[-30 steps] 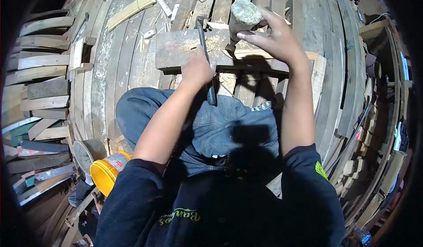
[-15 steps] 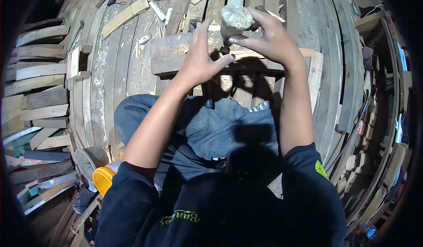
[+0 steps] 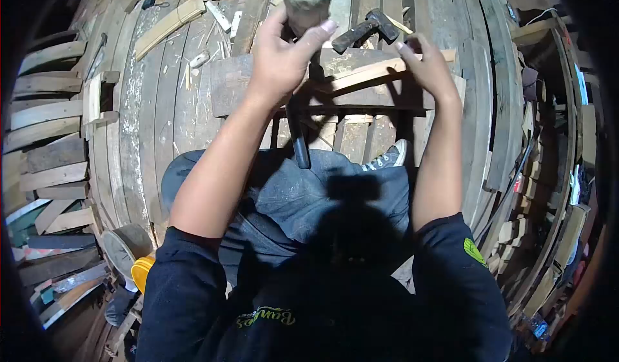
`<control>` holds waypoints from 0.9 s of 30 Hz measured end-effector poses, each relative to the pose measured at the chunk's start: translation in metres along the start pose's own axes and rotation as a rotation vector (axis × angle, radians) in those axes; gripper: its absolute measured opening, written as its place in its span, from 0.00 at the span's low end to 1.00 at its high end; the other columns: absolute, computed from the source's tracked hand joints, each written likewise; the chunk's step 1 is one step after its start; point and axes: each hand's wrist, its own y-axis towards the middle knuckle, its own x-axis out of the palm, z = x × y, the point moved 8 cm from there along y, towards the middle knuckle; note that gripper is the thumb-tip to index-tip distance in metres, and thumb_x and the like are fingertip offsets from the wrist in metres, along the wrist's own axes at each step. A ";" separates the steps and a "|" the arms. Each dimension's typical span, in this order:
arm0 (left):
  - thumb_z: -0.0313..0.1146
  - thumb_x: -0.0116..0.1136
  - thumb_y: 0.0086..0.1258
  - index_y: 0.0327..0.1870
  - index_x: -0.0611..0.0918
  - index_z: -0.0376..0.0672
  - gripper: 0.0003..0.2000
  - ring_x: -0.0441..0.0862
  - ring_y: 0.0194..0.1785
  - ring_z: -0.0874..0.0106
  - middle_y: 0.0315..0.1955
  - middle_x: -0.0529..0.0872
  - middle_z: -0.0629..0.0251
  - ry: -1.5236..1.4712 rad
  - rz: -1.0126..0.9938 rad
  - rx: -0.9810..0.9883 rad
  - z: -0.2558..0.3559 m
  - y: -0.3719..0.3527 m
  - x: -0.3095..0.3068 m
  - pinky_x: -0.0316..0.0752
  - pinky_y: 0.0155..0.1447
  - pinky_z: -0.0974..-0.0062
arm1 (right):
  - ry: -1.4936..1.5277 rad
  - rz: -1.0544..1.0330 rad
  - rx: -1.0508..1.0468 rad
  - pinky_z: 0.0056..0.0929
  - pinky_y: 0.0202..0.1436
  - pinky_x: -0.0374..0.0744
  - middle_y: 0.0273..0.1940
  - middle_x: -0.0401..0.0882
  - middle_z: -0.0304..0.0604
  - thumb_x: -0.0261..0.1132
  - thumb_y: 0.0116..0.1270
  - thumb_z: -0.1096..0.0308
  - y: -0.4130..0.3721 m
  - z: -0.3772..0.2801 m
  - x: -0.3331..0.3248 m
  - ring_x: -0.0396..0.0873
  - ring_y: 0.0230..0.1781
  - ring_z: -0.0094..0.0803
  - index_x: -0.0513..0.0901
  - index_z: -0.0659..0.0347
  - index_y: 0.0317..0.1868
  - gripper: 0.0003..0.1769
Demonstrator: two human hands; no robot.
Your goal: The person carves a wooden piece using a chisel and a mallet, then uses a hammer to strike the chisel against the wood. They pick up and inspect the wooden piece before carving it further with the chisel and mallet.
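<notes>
Gripping a round block [image 3: 305,6] in the left hand [image 3: 281,57].
The block is raised near the board's [image 3: 233,81] far edge; the right hand [image 3: 431,68], loosely open, is over the strip [image 3: 367,74], contact unclear.

A: Jeans [image 3: 277,197]?
B: Faded blue, pale speckles. Landmark.
A: Shirt [image 3: 348,336], just below jeans?
B: Black-navy, lime-green lettering [image 3: 264,317], lime sleeve logo [image 3: 474,252].
A: Sneaker [image 3: 388,157], upper right of jeans?
B: Grey, whitish laces and sole.
A: Left of jeans, low?
B: Yellow bucket [image 3: 140,273].
A: Above jeans?
B: Cylinder [image 3: 308,7]: mottled pale-grey top, brownish side. Hammer [image 3: 367,30], near-black. Strip [image 3: 367,73], light tan. Planks [image 3: 134,136] left of jeans: weathered grey, white flecks. Next.
</notes>
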 end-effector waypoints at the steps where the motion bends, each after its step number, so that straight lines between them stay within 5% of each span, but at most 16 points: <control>1: 0.30 0.61 0.68 0.51 0.76 0.35 0.14 0.82 0.49 0.71 0.42 0.84 0.61 -0.082 0.026 -0.003 0.005 0.001 -0.004 0.76 0.54 0.72 | -0.025 0.027 -0.068 0.39 0.51 0.75 0.45 0.81 0.56 0.63 0.65 0.49 -0.001 -0.008 0.005 0.79 0.49 0.50 0.79 0.66 0.49 0.26; 5: 0.30 0.59 0.70 0.53 0.74 0.34 0.15 0.82 0.49 0.68 0.43 0.84 0.58 -0.120 0.112 0.110 0.027 -0.001 -0.018 0.77 0.53 0.70 | -0.115 0.059 -0.443 0.50 0.63 0.66 0.47 0.81 0.52 0.65 0.62 0.49 -0.012 -0.081 0.040 0.76 0.53 0.47 0.80 0.62 0.49 0.25; 11: 0.36 0.59 0.70 0.48 0.77 0.35 0.14 0.83 0.41 0.72 0.38 0.84 0.57 -0.277 0.259 0.029 0.032 -0.003 -0.040 0.78 0.49 0.71 | -0.263 -0.094 -0.612 0.49 0.70 0.58 0.47 0.79 0.44 0.71 0.53 0.49 -0.032 -0.112 0.072 0.73 0.56 0.41 0.79 0.58 0.51 0.29; 15: 0.38 0.54 0.73 0.47 0.77 0.35 0.14 0.82 0.41 0.68 0.39 0.83 0.56 -0.306 0.247 -0.008 0.037 -0.003 -0.040 0.76 0.52 0.66 | -0.358 -0.126 -0.623 0.47 0.67 0.61 0.45 0.79 0.42 0.75 0.46 0.52 -0.031 -0.111 0.067 0.74 0.53 0.40 0.79 0.57 0.50 0.31; 16: 0.36 0.62 0.67 0.45 0.79 0.38 0.12 0.81 0.39 0.72 0.38 0.84 0.60 -0.239 0.329 -0.126 0.036 -0.008 -0.044 0.76 0.45 0.75 | -0.430 -0.157 -0.600 0.45 0.66 0.62 0.45 0.78 0.41 0.76 0.44 0.54 -0.030 -0.105 0.071 0.74 0.53 0.39 0.79 0.57 0.49 0.31; 19: 0.38 0.58 0.71 0.41 0.77 0.41 0.10 0.76 0.28 0.81 0.27 0.82 0.71 -0.142 0.335 -0.046 0.055 -0.011 -0.036 0.72 0.34 0.82 | -0.505 -0.160 -0.572 0.44 0.63 0.66 0.44 0.80 0.41 0.75 0.43 0.59 -0.029 -0.100 0.073 0.76 0.51 0.38 0.80 0.56 0.45 0.26; 23: 0.38 0.58 0.71 0.46 0.76 0.40 0.12 0.78 0.33 0.78 0.31 0.82 0.66 -0.296 0.408 -0.011 0.052 -0.010 -0.040 0.74 0.38 0.78 | -0.493 -0.195 -0.479 0.46 0.58 0.70 0.33 0.83 0.48 0.70 0.45 0.68 -0.025 -0.082 0.076 0.81 0.41 0.45 0.82 0.59 0.36 0.15; 24: 0.40 0.57 0.72 0.47 0.75 0.40 0.13 0.79 0.36 0.75 0.33 0.81 0.65 -0.422 0.237 0.028 0.072 -0.009 -0.038 0.76 0.42 0.76 | -0.391 -0.207 -0.426 0.43 0.56 0.71 0.32 0.83 0.49 0.69 0.45 0.70 -0.020 -0.076 0.074 0.81 0.41 0.47 0.82 0.60 0.36 0.14; 25: 0.41 0.56 0.72 0.47 0.75 0.40 0.14 0.79 0.38 0.73 0.34 0.81 0.65 -0.687 0.252 0.155 0.084 -0.005 -0.041 0.76 0.46 0.73 | -0.290 -0.219 -0.372 0.41 0.55 0.72 0.31 0.82 0.51 0.67 0.44 0.71 -0.017 -0.070 0.074 0.80 0.40 0.49 0.82 0.60 0.35 0.14; 27: 0.42 0.56 0.72 0.47 0.76 0.40 0.14 0.79 0.39 0.72 0.36 0.80 0.64 -0.687 0.450 0.156 0.074 0.000 -0.069 0.76 0.46 0.71 | -0.183 -0.216 -0.318 0.38 0.51 0.73 0.31 0.82 0.53 0.65 0.44 0.73 -0.015 -0.067 0.070 0.79 0.39 0.51 0.81 0.61 0.35 0.14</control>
